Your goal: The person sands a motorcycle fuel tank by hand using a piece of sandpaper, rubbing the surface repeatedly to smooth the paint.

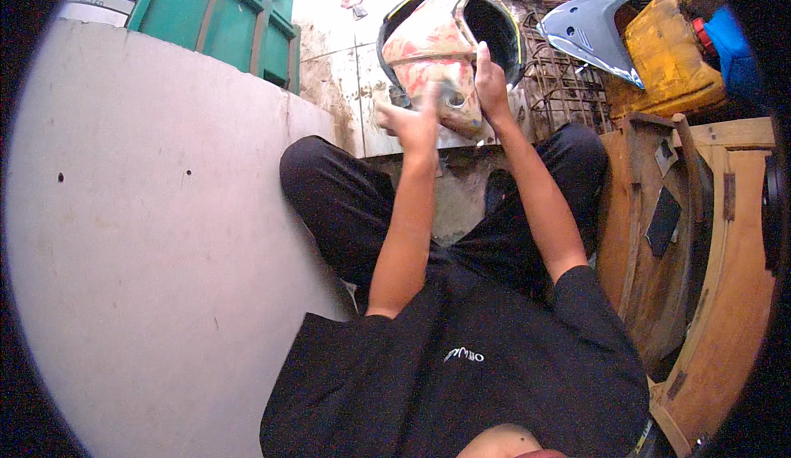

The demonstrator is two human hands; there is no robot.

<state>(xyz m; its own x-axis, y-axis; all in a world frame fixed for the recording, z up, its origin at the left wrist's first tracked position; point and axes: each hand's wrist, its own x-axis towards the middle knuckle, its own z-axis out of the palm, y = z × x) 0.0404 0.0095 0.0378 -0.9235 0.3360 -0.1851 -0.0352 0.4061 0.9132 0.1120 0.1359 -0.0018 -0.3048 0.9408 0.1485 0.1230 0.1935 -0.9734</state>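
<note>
A cream, curved vehicle body panel (428, 39) with patchy red areas rests across a round black tub or tyre-like ring (497, 30) in front of me. At the panel's right edge my right hand (492, 87) is closed, thumb up along the rim. My left hand (412, 124) lies over the panel's near left part, its fingers smeared by motion. Close to those fingertips is a greyish blur (447, 91); whether it is a held thing I cannot make out. A hole (456, 100) shows near the panel's narrow lower end.
To the right lie a grey body panel (587, 30), a dirty yellow jerrycan (671, 50) and a rusty metal grid (568, 79). Wooden frames (729, 236) stand by my right knee. A pale wall (165, 211) runs along my left, with a green cabinet (214, 21) beyond it.
</note>
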